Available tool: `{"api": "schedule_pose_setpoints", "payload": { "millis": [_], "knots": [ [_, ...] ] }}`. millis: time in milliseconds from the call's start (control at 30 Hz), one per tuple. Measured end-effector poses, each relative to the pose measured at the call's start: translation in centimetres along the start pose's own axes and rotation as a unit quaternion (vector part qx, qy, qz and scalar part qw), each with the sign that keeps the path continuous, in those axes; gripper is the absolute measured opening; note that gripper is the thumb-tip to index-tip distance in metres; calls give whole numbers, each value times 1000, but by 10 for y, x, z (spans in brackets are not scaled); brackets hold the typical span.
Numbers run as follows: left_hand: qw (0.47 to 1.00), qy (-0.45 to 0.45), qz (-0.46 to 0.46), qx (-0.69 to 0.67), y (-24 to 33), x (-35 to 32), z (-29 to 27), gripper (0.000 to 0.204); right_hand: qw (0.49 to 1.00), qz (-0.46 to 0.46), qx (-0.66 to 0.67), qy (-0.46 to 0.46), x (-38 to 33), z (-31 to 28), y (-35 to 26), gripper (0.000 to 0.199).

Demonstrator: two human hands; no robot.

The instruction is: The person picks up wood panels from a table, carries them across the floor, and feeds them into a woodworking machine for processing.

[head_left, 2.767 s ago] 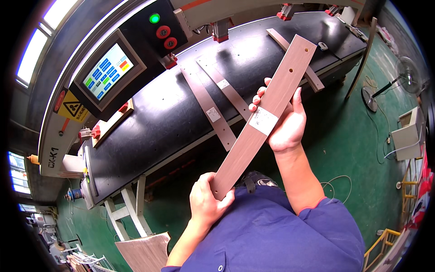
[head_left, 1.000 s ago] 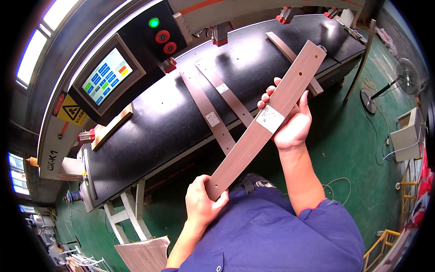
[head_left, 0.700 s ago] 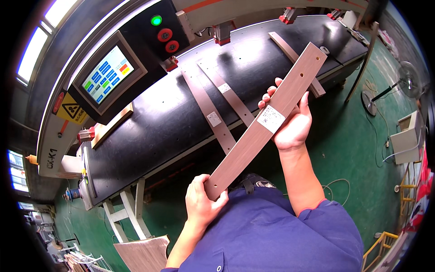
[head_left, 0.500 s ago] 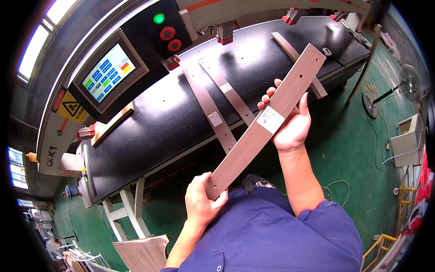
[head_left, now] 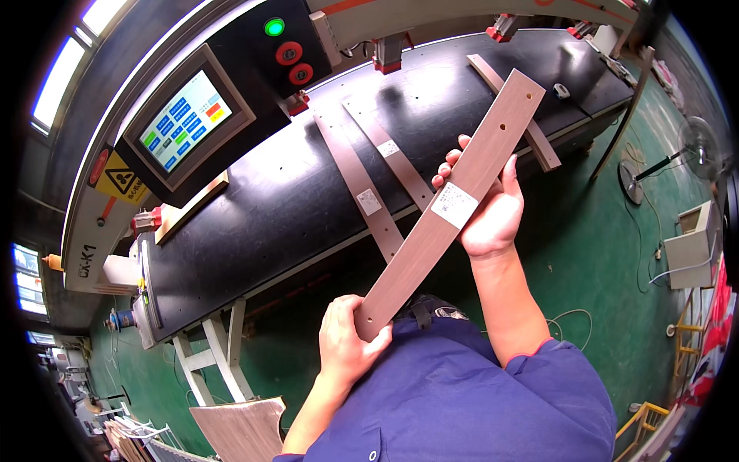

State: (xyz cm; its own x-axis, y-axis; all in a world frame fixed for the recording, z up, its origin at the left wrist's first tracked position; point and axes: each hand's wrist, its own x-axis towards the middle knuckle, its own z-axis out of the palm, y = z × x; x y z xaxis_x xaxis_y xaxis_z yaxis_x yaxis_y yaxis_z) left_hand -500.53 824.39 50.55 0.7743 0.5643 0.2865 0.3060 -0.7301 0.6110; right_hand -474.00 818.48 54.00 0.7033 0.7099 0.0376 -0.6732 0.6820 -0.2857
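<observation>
Brown wood-grain board (head_left: 422,245) slants before the black table (head_left: 254,223), hiding part of a far strip (head_left: 543,146). Our left hand (head_left: 350,337) clamps the board's lower end; our right hand (head_left: 493,221) clasps near mid-length, fingers partly hidden underneath.

"What has become of the held board (head_left: 418,250)?"
"Against half a second ago, its far end has swung toward ten o'clock, its near end slightly toward three."
"And the hands?"
"The right hand (head_left: 496,221) went slightly toward nine, the left hand (head_left: 346,340) toward three."
"Anything beyond?"
"The control panel (head_left: 259,73) slid toward two in view. The small white device (head_left: 560,92), partly covered a second ago, shows clear."
</observation>
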Motion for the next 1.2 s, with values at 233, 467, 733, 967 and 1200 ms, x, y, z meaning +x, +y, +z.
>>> {"api": "schedule_pose_setpoints", "payload": {
  "millis": [233,467,733,967,1200],
  "knots": [
    [1000,-5,7,-2,0,1,0,62,1000,1,-4,1,1,1,3,63],
    [999,-15,5,-39,1,-3,-2,65,1000,3,2,-1,1,0,-2,63],
    [999,-23,-6,-36,2,-5,0,60,1000,6,2,-3,-3,0,-3,63],
    [999,-22,-12,-32,4,-7,-1,59,1000,-1,-9,-14,-6,0,-3,63],
    [999,-26,-11,-33,2,-11,-2,59,1000,-2,-9,-20,-11,6,-4,63]
  ]
}}
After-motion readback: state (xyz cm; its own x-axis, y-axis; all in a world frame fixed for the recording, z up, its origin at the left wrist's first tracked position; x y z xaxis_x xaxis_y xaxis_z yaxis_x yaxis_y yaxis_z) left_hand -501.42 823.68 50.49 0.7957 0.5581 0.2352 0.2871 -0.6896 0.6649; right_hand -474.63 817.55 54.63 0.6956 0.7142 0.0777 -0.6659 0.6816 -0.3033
